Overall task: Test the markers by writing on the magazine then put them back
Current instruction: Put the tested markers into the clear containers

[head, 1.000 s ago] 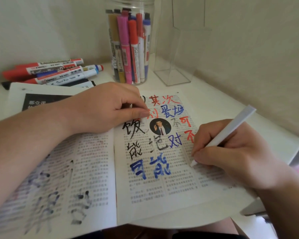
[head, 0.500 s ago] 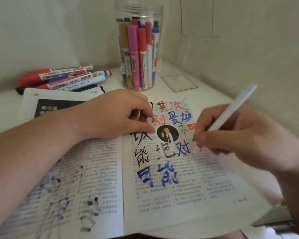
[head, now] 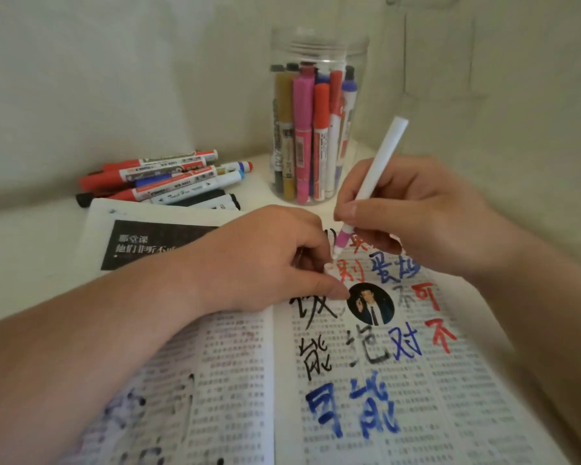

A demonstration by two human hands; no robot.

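Note:
The open magazine (head: 426, 407) lies in front of me, its right page covered with black, blue and red handwritten characters. My right hand (head: 420, 213) grips a white marker (head: 379, 162) with a pink neck. Its tip points down-left and sits just above the page, right beside my left hand's fingertips. My left hand (head: 265, 260) rests on the magazine's top middle with fingers curled, pinching a small white piece (head: 327, 268) that looks like the marker's cap.
A clear plastic jar (head: 319, 48) holding several upright markers stands behind the magazine. A pile of loose red, blue and black markers (head: 168, 179) lies to its left by the wall. A transparent stand (head: 440, 82) is at the back right. The table edge runs close on the right.
My right hand lifted the marker off the right side of the page and carried it up and left to my left hand's fingertips. The left hand stayed put.

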